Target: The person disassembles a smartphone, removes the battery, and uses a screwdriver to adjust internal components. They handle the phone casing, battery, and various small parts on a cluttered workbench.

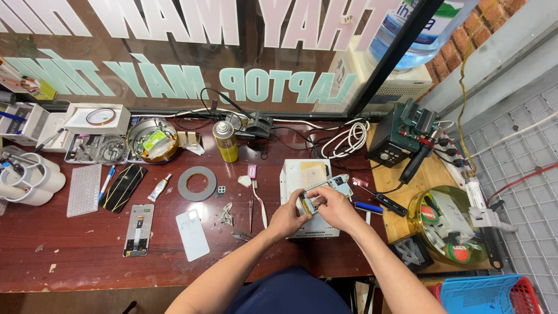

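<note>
Both my hands hold a small opened phone body [325,193] over a white box-shaped heating plate [302,174] on the dark red desk [75,256]. My left hand [286,220] grips the phone's lower left end. My right hand [332,207] covers its middle, with the fingers pressed on the inside of the frame. The phone's upper right end with its camera cut-outs sticks out past my fingers. A blue-handled tool [368,207] lies just right of my right hand.
A phone screen [138,230], a pale back cover [192,234], a dark phone [123,187], a grey tape roll [197,183], tweezers [250,215] and a yellow spray can [225,141] lie to the left. A hot-air station [398,136] and a round glass dish of tape rolls [447,227] stand right.
</note>
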